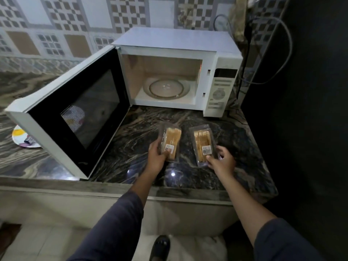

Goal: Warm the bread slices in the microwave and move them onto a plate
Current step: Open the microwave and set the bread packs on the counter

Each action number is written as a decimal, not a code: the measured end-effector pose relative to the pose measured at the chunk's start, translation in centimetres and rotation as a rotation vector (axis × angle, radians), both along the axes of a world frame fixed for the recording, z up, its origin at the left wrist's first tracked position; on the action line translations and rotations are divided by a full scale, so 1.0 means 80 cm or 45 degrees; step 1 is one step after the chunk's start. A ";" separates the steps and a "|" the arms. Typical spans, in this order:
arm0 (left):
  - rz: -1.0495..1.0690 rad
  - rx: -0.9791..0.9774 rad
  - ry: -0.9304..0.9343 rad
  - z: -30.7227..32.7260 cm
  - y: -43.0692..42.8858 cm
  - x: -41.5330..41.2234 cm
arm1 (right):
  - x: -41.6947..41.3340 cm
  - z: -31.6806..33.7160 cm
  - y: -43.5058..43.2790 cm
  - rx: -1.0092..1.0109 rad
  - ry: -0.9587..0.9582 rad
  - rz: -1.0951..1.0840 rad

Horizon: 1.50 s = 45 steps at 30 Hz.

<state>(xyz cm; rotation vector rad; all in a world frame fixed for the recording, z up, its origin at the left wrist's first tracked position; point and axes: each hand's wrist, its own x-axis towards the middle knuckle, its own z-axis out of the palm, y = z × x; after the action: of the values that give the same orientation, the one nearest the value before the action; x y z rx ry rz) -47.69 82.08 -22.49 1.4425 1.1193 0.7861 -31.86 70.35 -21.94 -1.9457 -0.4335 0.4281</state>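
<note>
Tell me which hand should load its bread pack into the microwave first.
Left, probably. The left hand grips the left pack, straight in front of the open microwave. The right hand is only at the near end of the right pack, further sideways.

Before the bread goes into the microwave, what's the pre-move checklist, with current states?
1. Microwave door open: ok.
2. Turntable bare: ok.
3. Left hand grips left bread pack: ok.
4. Right hand at near end of right bread pack; firm grip: cannot tell.
5. Slices out of plastic wrap: not ok, both packs sealed.
6. Plate ready: cannot tell, partly hidden behind the door, something lies on it.
</note>
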 end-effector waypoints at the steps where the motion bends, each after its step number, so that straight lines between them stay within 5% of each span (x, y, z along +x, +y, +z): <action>1: -0.008 0.026 0.019 -0.002 0.001 0.000 | 0.001 0.001 -0.001 -0.081 -0.089 0.016; 9: -0.044 0.040 0.163 -0.026 0.020 -0.011 | 0.020 0.011 0.007 -0.353 -0.262 0.158; 12: -0.007 0.016 0.139 -0.009 0.013 -0.020 | 0.016 0.027 0.014 -0.177 -0.359 0.156; 15: -0.005 -0.060 0.080 -0.001 0.004 -0.034 | -0.002 0.043 0.023 0.080 -0.755 0.245; 19: -0.059 -0.056 0.030 -0.010 -0.012 -0.057 | -0.029 0.047 0.039 0.100 -0.813 0.795; 23: -0.122 -0.033 -0.017 -0.010 -0.026 -0.058 | -0.052 0.031 0.047 -0.350 -0.646 1.320; 31: -0.034 -0.035 0.028 -0.012 -0.027 -0.052 | -0.064 0.021 0.061 -0.419 -0.716 1.195; 45: 0.113 -0.083 0.035 -0.011 -0.032 -0.042 | -0.066 0.020 0.079 -0.451 -0.417 1.048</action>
<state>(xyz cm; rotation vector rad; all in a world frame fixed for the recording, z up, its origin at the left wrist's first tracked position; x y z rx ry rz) -51.07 79.54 -23.40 1.3600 1.2261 0.7870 -37.13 76.70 -20.37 -2.1155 -1.4733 0.7417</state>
